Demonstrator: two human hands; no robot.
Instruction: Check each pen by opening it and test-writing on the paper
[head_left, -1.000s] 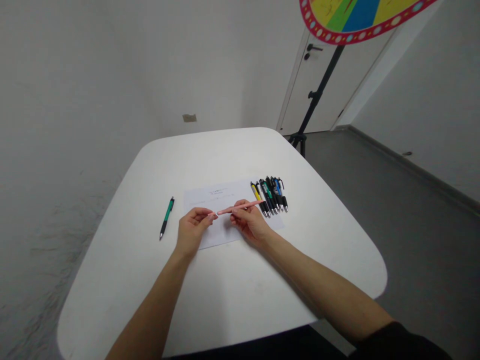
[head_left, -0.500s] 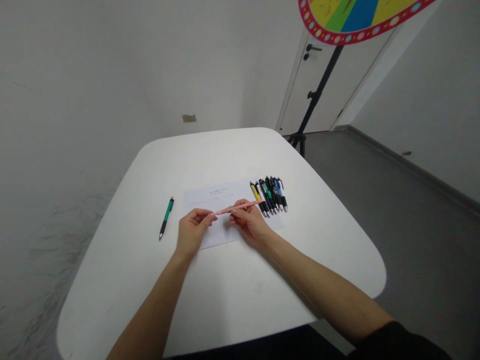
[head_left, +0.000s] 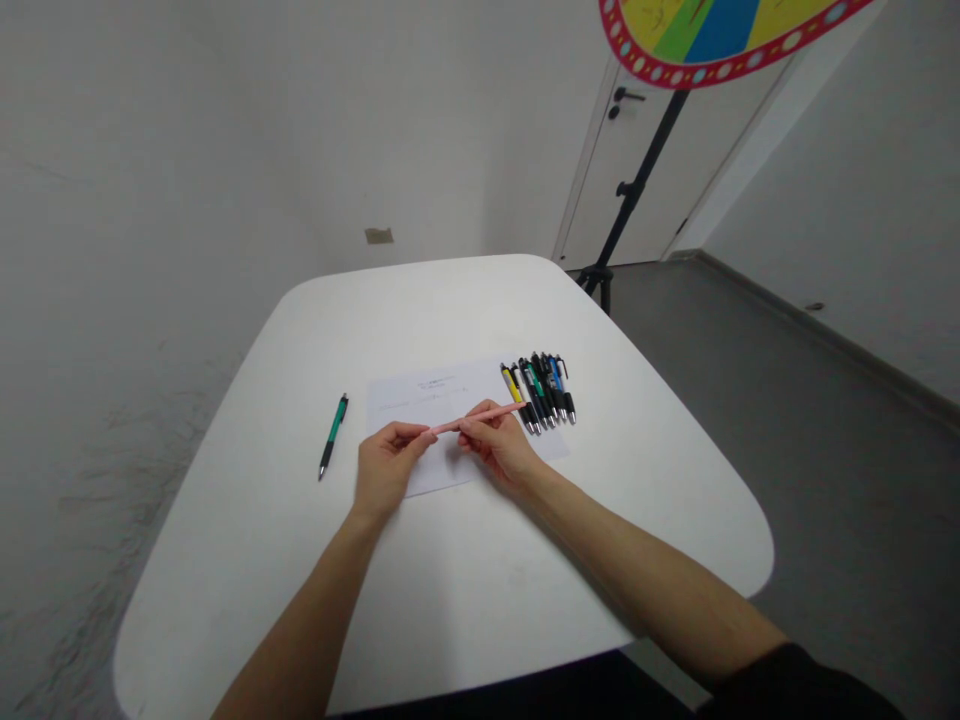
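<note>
A slim pink pen [head_left: 480,416] is held between my two hands, slanting up to the right above the paper. My left hand [head_left: 386,465] pinches its left end between thumb and fingers, which hide that tip. Further along the barrel, my right hand [head_left: 499,448] grips the pen with thumb and fingers, and its right end sticks out past the knuckles. Under both hands lies a white sheet of paper [head_left: 405,395] with faint handwriting near its top. A green and black click pen [head_left: 333,438] rests on the table left of my left hand.
Several click pens [head_left: 541,385], with yellow, green, black and blue barrels, lie side by side at the paper's right edge. The white table [head_left: 517,590] has rounded corners. Beyond it stand a colourful wheel [head_left: 720,40] on a black stand and a door [head_left: 645,200].
The small pale tip at the pen's left end has gone out of sight, and the pink barrel now reaches my left fingertips. Both hands have barely shifted.
</note>
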